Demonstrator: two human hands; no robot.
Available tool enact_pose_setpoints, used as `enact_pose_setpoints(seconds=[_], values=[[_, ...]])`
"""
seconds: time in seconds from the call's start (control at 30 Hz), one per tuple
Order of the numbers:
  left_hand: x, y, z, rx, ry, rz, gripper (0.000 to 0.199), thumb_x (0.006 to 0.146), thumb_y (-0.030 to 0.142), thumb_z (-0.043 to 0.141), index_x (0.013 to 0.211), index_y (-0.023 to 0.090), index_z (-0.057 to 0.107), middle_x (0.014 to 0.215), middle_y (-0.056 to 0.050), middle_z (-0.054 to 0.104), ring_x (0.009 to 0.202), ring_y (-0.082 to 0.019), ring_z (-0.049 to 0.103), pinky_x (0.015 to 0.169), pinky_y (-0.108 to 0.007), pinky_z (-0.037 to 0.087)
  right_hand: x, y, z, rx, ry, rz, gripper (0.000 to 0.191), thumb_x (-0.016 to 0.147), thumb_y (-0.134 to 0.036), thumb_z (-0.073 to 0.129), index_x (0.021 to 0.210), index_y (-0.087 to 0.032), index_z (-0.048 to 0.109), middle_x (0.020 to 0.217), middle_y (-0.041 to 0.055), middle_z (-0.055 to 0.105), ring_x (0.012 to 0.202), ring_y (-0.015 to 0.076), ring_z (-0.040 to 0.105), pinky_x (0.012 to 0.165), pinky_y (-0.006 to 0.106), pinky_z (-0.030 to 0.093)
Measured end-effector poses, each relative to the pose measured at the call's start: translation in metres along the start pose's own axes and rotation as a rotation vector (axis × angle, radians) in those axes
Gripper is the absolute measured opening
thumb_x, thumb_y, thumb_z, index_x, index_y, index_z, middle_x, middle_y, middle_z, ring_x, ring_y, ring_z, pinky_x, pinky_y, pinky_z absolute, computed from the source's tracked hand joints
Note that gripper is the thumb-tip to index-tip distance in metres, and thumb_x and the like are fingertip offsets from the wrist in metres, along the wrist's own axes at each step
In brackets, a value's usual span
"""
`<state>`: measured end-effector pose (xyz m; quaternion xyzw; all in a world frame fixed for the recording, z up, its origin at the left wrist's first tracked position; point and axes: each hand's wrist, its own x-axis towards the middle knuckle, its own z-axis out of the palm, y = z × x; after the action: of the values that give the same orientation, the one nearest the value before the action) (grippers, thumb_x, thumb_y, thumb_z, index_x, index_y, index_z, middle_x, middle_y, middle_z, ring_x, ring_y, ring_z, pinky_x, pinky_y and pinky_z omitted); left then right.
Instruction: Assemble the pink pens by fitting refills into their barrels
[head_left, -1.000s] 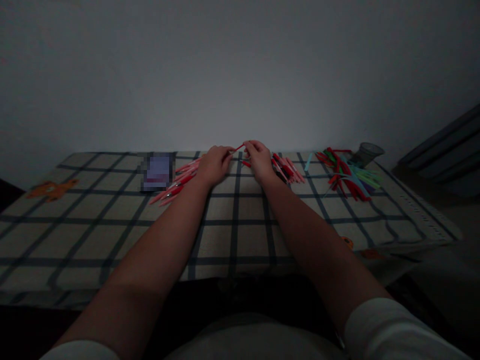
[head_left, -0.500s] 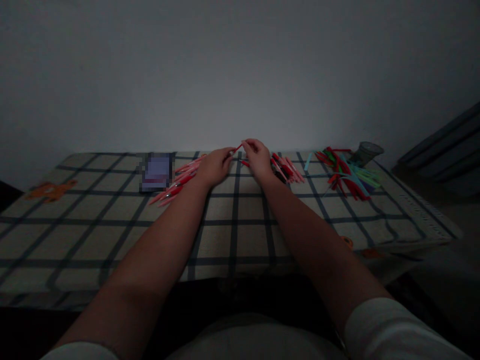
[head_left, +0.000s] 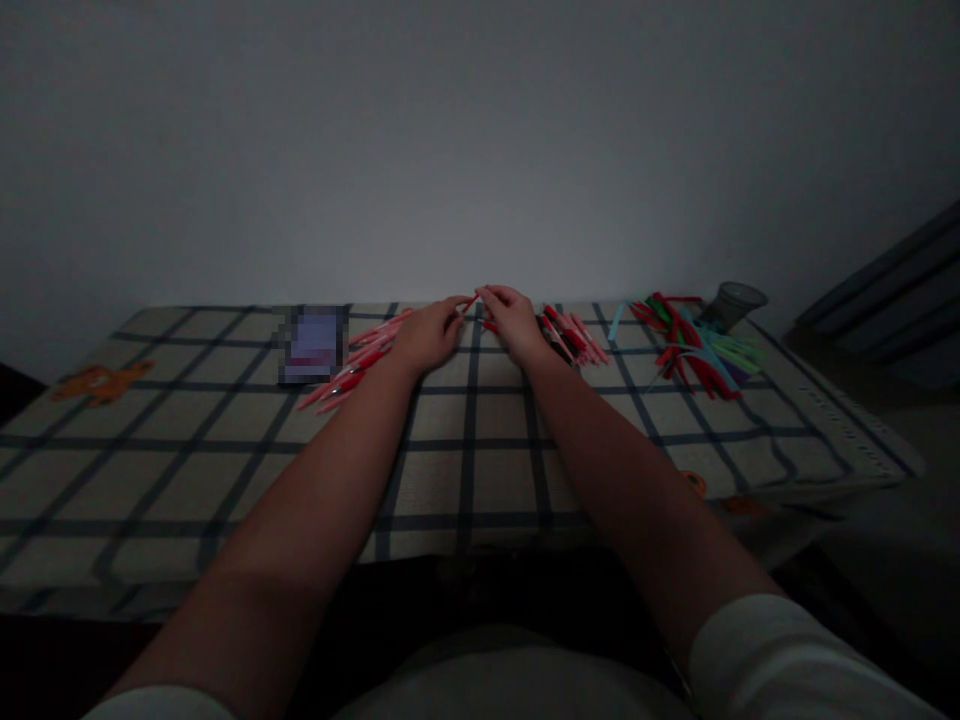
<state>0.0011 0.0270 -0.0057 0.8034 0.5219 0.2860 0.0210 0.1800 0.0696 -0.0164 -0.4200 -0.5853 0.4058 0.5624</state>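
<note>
At the far side of the table, my left hand and my right hand are close together, fingers pinched on a slim red pen-like stick that slants between them. The fingers cover most of it, so its exact kind is unclear. Beside my left wrist lies a row of pink and red pens, partly hidden by the hand. To the right of my right hand rests a group of pink, red and black pen-like pieces. A small red piece shows just under my right fingers.
A checked cloth covers the table, which stands against a plain wall. At the left is a blurred-out dark flat object. Farther right, a loose heap of coloured strips lies by a clear cup.
My right hand has moved slightly left and down, closer to my left hand, so less of the red stick shows between them. My left hand has stayed nearly still.
</note>
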Motion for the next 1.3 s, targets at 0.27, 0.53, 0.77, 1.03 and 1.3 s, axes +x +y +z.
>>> enact_pose_setpoints(seconds=[0.27, 0.53, 0.77, 1.03, 1.3], values=[[0.002, -0.004, 0.000, 0.004, 0.130, -0.123, 0.051, 0.106, 0.031, 0.052, 0.155, 0.024, 0.063, 0.125, -0.012, 0.082, 0.109, -0.029, 0.076, 0.097, -0.041, 0.057, -0.011, -0.009, -0.012, -0.741, -0.086, -0.243, 0.034, 0.109, -0.029, 0.052, 0.115, -0.018, 0.083, 0.114, 0.0121, 0.078, 0.112, 0.0262, 0.066, 0.104, 0.041, 0.049], [0.000, 0.003, -0.004, 0.039, 0.091, -0.184, 0.052, 0.107, 0.032, 0.049, 0.158, 0.023, 0.059, 0.129, -0.012, 0.081, 0.114, -0.030, 0.076, 0.097, -0.041, 0.056, -0.026, -0.023, -0.013, -1.278, -0.310, -0.243, 0.039, 0.103, -0.022, 0.058, 0.131, -0.022, 0.084, 0.140, 0.0164, 0.070, 0.132, 0.0360, 0.056, 0.110, 0.051, 0.047], [0.000, 0.005, -0.004, 0.038, 0.076, -0.202, 0.052, 0.108, 0.033, 0.049, 0.159, 0.024, 0.058, 0.129, -0.012, 0.081, 0.117, -0.031, 0.075, 0.102, -0.042, 0.055, -0.024, -0.021, -0.015, -1.325, -0.304, -0.209, 0.032, 0.106, -0.027, 0.059, 0.120, -0.020, 0.087, 0.135, 0.0179, 0.072, 0.130, 0.0365, 0.057, 0.105, 0.050, 0.049], [0.000, 0.003, -0.003, 0.063, 0.060, -0.192, 0.051, 0.109, 0.032, 0.049, 0.158, 0.023, 0.059, 0.128, -0.012, 0.082, 0.115, -0.031, 0.076, 0.101, -0.042, 0.055, -0.016, -0.014, -0.011, -1.016, -0.144, -0.260, 0.024, 0.105, -0.023, 0.060, 0.111, -0.017, 0.082, 0.120, 0.0161, 0.080, 0.119, 0.0315, 0.066, 0.104, 0.045, 0.051], [0.000, 0.000, 0.000, 0.062, 0.004, -0.123, 0.051, 0.108, 0.029, 0.051, 0.158, 0.024, 0.059, 0.129, -0.012, 0.082, 0.120, -0.031, 0.075, 0.103, -0.042, 0.055, 0.009, 0.014, -0.009, -0.285, 0.025, -0.182, 0.031, 0.099, -0.026, 0.067, 0.125, -0.020, 0.082, 0.113, 0.0094, 0.084, 0.104, 0.0221, 0.077, 0.104, 0.040, 0.059]])
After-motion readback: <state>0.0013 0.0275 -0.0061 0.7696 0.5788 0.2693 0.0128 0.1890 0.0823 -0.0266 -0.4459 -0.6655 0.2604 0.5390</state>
